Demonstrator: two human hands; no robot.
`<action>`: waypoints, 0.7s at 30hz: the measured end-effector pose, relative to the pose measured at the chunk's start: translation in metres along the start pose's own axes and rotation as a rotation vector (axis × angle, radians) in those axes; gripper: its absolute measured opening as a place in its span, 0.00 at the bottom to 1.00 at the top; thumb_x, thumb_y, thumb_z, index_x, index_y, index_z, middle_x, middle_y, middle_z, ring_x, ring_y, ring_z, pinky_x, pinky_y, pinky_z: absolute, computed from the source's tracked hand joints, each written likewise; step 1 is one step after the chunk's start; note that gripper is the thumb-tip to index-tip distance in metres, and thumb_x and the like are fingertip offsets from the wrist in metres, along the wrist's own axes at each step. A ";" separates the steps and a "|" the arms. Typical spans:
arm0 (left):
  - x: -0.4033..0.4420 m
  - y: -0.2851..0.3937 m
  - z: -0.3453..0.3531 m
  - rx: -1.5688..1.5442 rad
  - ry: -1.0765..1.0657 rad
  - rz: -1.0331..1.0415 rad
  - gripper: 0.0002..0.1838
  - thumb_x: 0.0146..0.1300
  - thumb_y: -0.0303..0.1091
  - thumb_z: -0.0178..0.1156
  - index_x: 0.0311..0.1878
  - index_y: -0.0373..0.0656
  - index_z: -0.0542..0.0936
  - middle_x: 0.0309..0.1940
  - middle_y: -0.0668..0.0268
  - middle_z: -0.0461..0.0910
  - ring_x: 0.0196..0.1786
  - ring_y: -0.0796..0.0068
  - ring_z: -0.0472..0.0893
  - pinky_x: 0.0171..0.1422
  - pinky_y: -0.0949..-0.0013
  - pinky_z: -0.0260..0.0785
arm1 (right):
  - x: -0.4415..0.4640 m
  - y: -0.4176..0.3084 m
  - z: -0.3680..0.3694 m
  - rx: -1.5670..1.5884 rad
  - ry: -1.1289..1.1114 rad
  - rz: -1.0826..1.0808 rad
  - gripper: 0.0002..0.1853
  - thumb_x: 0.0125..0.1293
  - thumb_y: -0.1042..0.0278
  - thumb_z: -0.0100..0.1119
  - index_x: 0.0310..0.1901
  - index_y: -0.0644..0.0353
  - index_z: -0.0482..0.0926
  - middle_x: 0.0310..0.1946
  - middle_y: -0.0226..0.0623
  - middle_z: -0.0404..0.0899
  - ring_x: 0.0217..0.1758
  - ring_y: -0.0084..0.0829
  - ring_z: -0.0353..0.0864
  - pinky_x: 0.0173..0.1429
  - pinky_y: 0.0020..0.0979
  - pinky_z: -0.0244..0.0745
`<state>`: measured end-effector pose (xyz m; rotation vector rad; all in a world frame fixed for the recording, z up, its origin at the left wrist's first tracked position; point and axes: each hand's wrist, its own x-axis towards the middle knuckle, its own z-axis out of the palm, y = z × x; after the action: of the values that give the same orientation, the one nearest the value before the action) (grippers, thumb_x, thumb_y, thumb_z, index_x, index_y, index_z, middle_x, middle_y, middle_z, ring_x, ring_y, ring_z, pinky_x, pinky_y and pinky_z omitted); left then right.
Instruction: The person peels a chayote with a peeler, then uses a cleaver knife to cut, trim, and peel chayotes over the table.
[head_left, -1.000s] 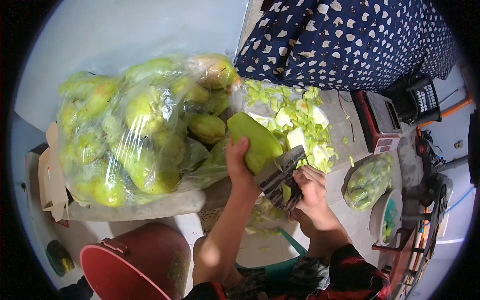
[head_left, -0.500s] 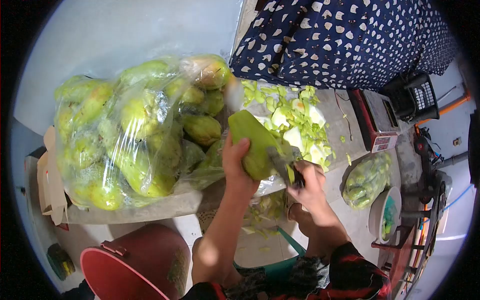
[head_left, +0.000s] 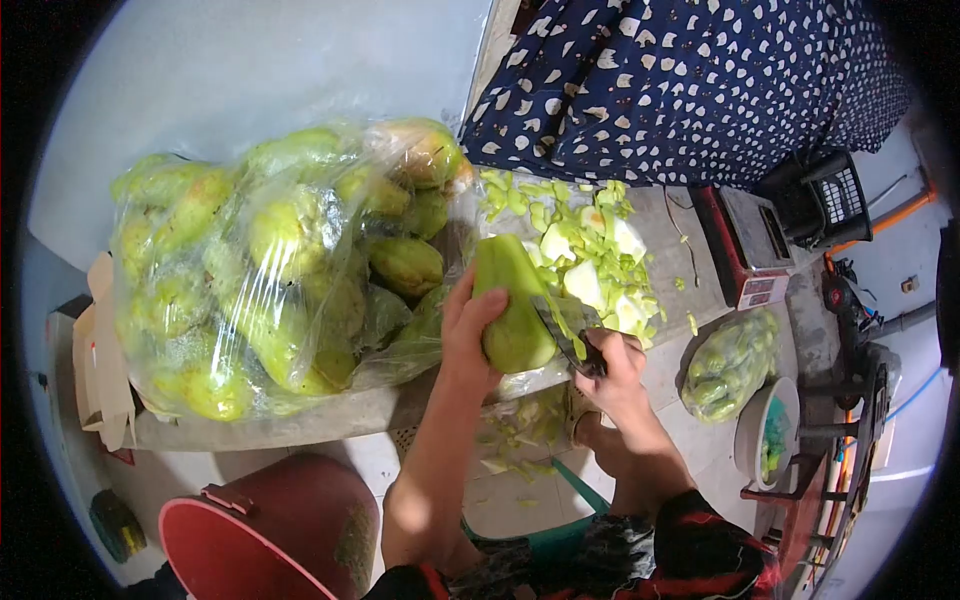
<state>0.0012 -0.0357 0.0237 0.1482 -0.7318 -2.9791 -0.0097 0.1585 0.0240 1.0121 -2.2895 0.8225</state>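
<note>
Fruit [head_left: 512,310] upright in left hand's [head_left: 474,325] grip, knife [head_left: 565,338] alongside.

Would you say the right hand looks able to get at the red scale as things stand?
Probably not: the right hand holds a knife at the green fruit, though nothing bulky blocks the red scale.

You have 1 knife [head_left: 563,334], 1 held fruit [head_left: 515,312], 2 filled bags [head_left: 240,285] [head_left: 735,365], 1 red bucket [head_left: 300,525], 1 scale [head_left: 757,232] and 1 black basket [head_left: 836,203].

Bright glare on plastic, dark curved edges
</note>
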 end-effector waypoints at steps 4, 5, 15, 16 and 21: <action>-0.001 0.004 0.001 -0.041 -0.050 -0.006 0.32 0.56 0.35 0.60 0.65 0.34 0.66 0.48 0.57 0.78 0.50 0.66 0.81 0.55 0.63 0.76 | 0.003 -0.003 0.000 -0.019 0.054 -0.065 0.17 0.45 0.75 0.73 0.35 0.64 0.75 0.24 0.40 0.79 0.21 0.39 0.79 0.28 0.31 0.73; -0.001 0.005 0.002 -0.033 -0.088 -0.012 0.32 0.56 0.35 0.60 0.64 0.33 0.67 0.48 0.57 0.78 0.50 0.66 0.81 0.55 0.64 0.76 | 0.002 -0.003 -0.002 -0.005 0.055 -0.073 0.16 0.46 0.75 0.72 0.34 0.64 0.74 0.22 0.40 0.79 0.20 0.39 0.78 0.27 0.32 0.72; -0.003 -0.007 -0.005 0.017 -0.130 -0.123 0.32 0.55 0.35 0.61 0.63 0.33 0.68 0.48 0.58 0.78 0.49 0.67 0.81 0.54 0.65 0.75 | -0.007 0.009 -0.003 -0.033 0.000 0.153 0.13 0.45 0.79 0.64 0.35 0.61 0.76 0.22 0.38 0.79 0.22 0.41 0.79 0.32 0.34 0.73; -0.004 -0.008 -0.006 0.013 -0.117 -0.131 0.32 0.55 0.35 0.61 0.63 0.33 0.68 0.48 0.58 0.78 0.48 0.67 0.81 0.53 0.65 0.75 | -0.004 0.003 -0.010 -0.021 -0.015 0.108 0.14 0.44 0.78 0.65 0.36 0.61 0.76 0.23 0.38 0.79 0.23 0.41 0.80 0.34 0.34 0.74; -0.003 -0.005 0.004 -0.011 -0.114 -0.117 0.31 0.56 0.35 0.60 0.63 0.33 0.68 0.48 0.58 0.79 0.48 0.66 0.81 0.53 0.65 0.76 | 0.012 -0.018 -0.025 0.177 0.035 -0.177 0.20 0.40 0.74 0.71 0.36 0.69 0.74 0.22 0.44 0.76 0.21 0.41 0.77 0.26 0.35 0.72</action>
<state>0.0033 -0.0291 0.0255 0.0214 -0.7433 -3.1238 0.0018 0.1605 0.0552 1.2485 -2.0902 0.9724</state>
